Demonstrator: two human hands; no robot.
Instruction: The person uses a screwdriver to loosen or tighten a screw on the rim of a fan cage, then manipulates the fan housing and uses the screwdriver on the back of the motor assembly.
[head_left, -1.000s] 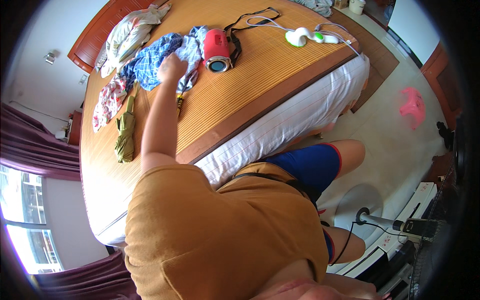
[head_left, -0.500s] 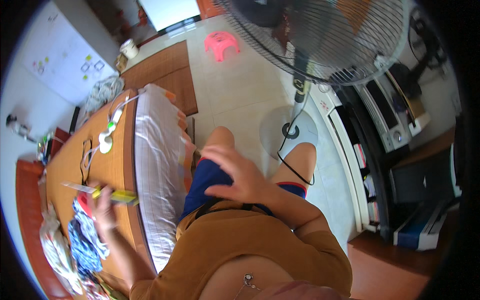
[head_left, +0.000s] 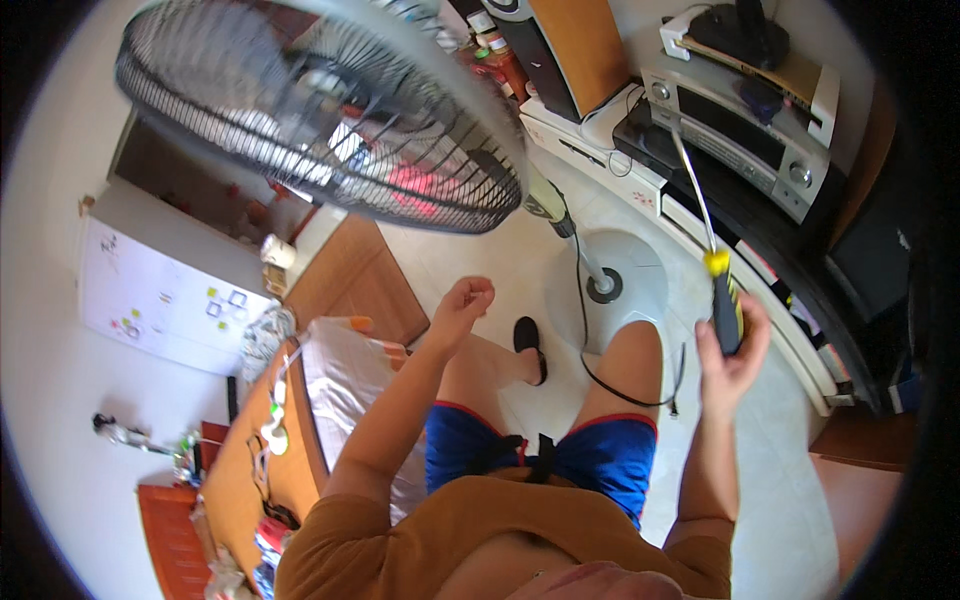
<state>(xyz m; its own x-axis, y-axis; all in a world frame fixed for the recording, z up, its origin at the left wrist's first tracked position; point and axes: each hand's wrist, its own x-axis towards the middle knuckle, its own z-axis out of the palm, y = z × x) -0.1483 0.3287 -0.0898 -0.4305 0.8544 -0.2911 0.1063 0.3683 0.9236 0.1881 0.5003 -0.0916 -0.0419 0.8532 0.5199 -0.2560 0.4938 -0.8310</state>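
My right hand (head_left: 735, 350) holds a long screwdriver (head_left: 722, 300) by its black and yellow handle, the thin metal shaft pointing up and away. My left hand (head_left: 464, 308) is raised in front of me below the fan head, its fingers curled in, with nothing visible in them. A standing fan (head_left: 330, 120) with a black wire cage looms at the upper left. Its pole runs down to a round pale base (head_left: 640, 268) on the floor. The fan's black cord (head_left: 590, 365) loops past my right knee and ends in a plug.
Along the right stands a TV cabinet (head_left: 690, 225) with a silver stereo unit (head_left: 740, 140) and a speaker (head_left: 570, 50). To the left is a bed (head_left: 345, 375) with a power strip (head_left: 274, 425). Beyond it, a brown mat (head_left: 355, 275) lies on the floor. A pink stool (head_left: 415, 190) shows through the fan cage.
My view has turned, bringing the fan to the left. The screwdriver has passed from my left hand over the bed to my right hand. My left hand has come forward, curled.
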